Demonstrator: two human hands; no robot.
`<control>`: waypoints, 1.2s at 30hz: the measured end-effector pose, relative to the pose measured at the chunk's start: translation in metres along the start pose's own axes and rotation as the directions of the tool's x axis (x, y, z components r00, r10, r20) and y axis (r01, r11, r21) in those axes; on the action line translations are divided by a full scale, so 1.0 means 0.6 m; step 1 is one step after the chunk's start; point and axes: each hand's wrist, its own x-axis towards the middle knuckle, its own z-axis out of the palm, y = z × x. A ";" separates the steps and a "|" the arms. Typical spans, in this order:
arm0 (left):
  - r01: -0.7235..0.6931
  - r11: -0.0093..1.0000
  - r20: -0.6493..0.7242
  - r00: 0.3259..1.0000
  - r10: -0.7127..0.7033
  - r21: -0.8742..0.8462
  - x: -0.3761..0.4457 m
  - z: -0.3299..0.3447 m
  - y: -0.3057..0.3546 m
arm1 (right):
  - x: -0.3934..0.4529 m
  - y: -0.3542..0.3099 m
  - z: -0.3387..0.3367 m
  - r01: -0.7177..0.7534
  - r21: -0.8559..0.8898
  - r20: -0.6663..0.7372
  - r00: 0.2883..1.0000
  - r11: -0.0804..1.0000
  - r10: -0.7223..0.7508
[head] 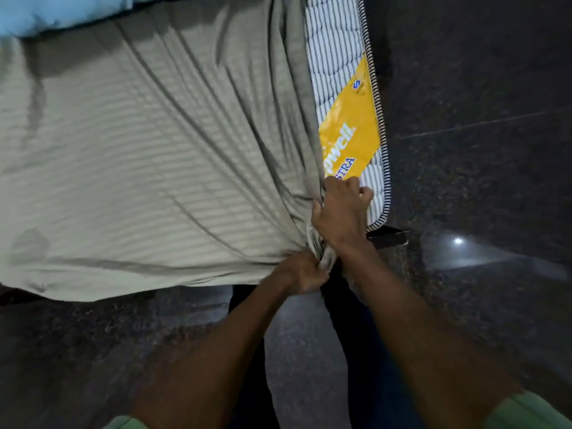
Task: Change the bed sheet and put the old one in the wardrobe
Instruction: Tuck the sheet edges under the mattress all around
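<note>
A grey-green ribbed bed sheet covers most of the mattress, whose striped white ticking and yellow label show along the right edge. The sheet is bunched into a tight gather at the mattress's near right corner. My left hand grips that bunched cloth from below. My right hand grips the same gather just above it, at the sheet's edge over the bare corner. Folds radiate from the two hands across the sheet.
A light blue pillow or blanket lies at the far left end of the bed. Dark speckled stone floor surrounds the bed on the right and near side. A dark bed-frame corner pokes out under the mattress.
</note>
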 end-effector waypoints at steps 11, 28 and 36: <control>-0.275 0.946 -0.633 0.767 0.107 -0.173 0.083 -0.084 0.143 | 0.046 0.163 -0.067 -0.373 0.361 -0.050 0.907 0.855 0.417; -0.352 0.915 -0.832 0.553 0.034 -0.196 0.129 -0.037 0.206 | 0.102 0.264 -0.130 -0.586 0.698 0.644 0.765 -0.412 0.002; -0.236 0.903 -0.808 0.405 0.428 0.360 0.122 -0.062 0.238 | 0.109 0.327 -0.104 -0.309 0.841 0.531 0.633 -0.445 0.564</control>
